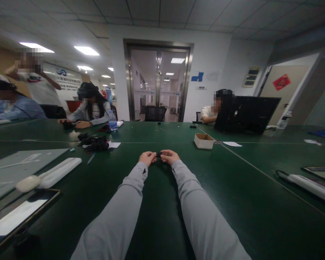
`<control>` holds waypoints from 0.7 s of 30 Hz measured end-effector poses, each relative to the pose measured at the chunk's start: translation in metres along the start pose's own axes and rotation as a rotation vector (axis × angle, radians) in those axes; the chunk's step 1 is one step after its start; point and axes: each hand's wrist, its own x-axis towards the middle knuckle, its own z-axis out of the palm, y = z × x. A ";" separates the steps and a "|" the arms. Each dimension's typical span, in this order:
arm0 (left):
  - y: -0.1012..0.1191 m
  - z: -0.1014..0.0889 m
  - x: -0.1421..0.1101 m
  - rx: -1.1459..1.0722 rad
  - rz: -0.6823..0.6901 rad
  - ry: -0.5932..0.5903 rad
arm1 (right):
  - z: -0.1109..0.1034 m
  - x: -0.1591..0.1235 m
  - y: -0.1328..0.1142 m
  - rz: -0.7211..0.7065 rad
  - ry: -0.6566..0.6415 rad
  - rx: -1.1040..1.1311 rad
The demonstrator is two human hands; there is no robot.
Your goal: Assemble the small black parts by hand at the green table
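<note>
Both my arms in grey sleeves reach forward over the dark green table point(157, 209). Between my fingertips sits a small black object point(159, 154), too small and too covered to name. My left hand point(147, 158) pinches its left end. My right hand point(170, 156) grips the right end with thumb and fingers. The two hands are close together, a little above the tabletop or resting on it; I cannot tell which.
An open cardboard box point(204, 141) stands right of my hands. Black cables point(96, 142) and a water bottle point(112, 121) are ahead on the left. A phone point(24, 213) and white power strip point(61, 172) lie near left. A monitor point(246, 113) stands far right; people sit opposite.
</note>
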 end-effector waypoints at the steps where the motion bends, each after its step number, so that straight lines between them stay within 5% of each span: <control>1: 0.001 0.000 -0.001 0.009 0.002 0.001 | 0.000 -0.001 -0.001 0.000 -0.004 0.003; 10: 0.006 0.000 -0.003 0.017 -0.031 -0.025 | 0.002 -0.003 -0.002 0.012 -0.020 0.058; 21: 0.016 -0.002 -0.016 -0.081 0.151 -0.085 | 0.002 0.002 0.000 0.057 0.061 0.078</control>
